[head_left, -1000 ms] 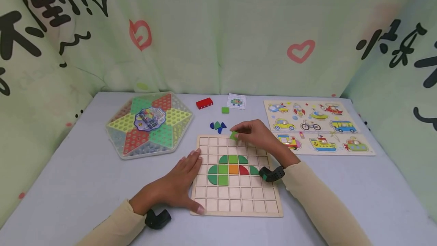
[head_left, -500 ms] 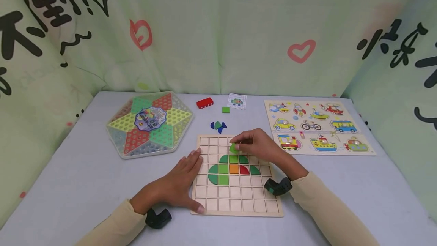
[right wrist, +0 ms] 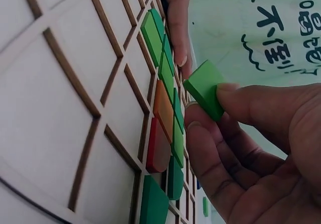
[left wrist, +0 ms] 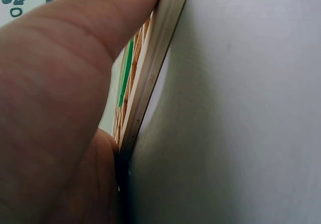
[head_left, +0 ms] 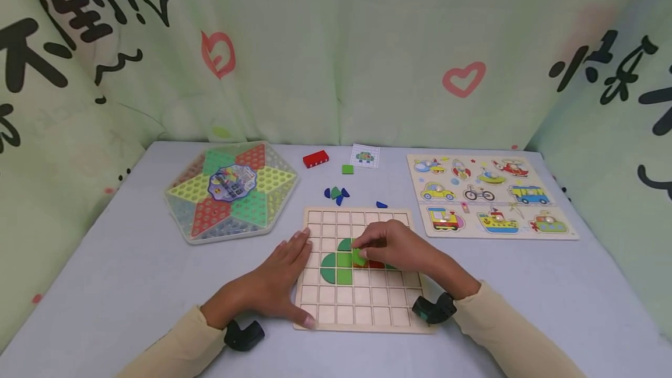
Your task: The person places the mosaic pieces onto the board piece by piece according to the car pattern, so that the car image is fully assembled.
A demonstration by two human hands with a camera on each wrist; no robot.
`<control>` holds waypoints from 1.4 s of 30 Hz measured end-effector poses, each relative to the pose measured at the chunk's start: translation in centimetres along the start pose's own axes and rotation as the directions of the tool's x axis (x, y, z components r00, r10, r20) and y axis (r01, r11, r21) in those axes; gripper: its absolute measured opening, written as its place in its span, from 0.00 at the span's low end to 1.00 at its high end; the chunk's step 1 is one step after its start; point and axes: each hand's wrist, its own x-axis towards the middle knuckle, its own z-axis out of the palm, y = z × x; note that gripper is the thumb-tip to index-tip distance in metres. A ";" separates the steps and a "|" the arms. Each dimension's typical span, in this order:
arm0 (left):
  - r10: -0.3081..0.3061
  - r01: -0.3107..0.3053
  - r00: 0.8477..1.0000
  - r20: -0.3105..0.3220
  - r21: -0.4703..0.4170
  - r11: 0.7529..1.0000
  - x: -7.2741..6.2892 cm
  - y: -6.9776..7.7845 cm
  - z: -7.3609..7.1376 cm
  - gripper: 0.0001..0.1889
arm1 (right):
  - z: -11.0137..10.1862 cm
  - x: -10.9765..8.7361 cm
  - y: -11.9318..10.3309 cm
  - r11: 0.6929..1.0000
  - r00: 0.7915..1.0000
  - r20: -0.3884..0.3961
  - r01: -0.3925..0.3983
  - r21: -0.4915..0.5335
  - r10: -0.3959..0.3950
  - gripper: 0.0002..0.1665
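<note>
table (head_left: 115, 284) carrying grid board (head_left: 362, 314), hexagonal game (head_left: 231, 184), vehicle puzzle (head_left: 494, 202)

Left of the gridded board (head_left: 362, 314), the left sleeve (head_left: 175, 343) is beige, the left wrist camera (head_left: 244, 336) black; right of it, the right sleeve (head_left: 517, 331) and right wrist camera (head_left: 434, 309) match.

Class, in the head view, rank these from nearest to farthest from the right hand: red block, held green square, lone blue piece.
1. Green square: held by the right hand.
2. Lone blue piece: beyond the grid board.
3. Red block: farther back, to the left.
</note>
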 end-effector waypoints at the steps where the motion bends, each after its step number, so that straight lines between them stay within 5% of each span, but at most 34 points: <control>1: 0.001 -0.001 1.000 -0.001 0.000 1.000 0.0 0.0 0.0 0.71 | 0.1 -0.1 0.0 1.000 1.000 0.009 0.006 -0.009 -0.006 0.10; 26: 0.001 -0.001 1.000 0.000 -0.002 1.000 0.0 0.0 -0.1 0.71 | 1.5 -0.8 -0.7 0.980 0.997 0.066 0.040 -0.196 -0.028 0.10; 42: -0.016 0.016 1.000 0.000 0.012 1.000 -0.1 0.1 0.0 0.71 | 0.8 -0.7 -0.9 0.982 0.999 0.052 0.017 -0.186 -0.008 0.10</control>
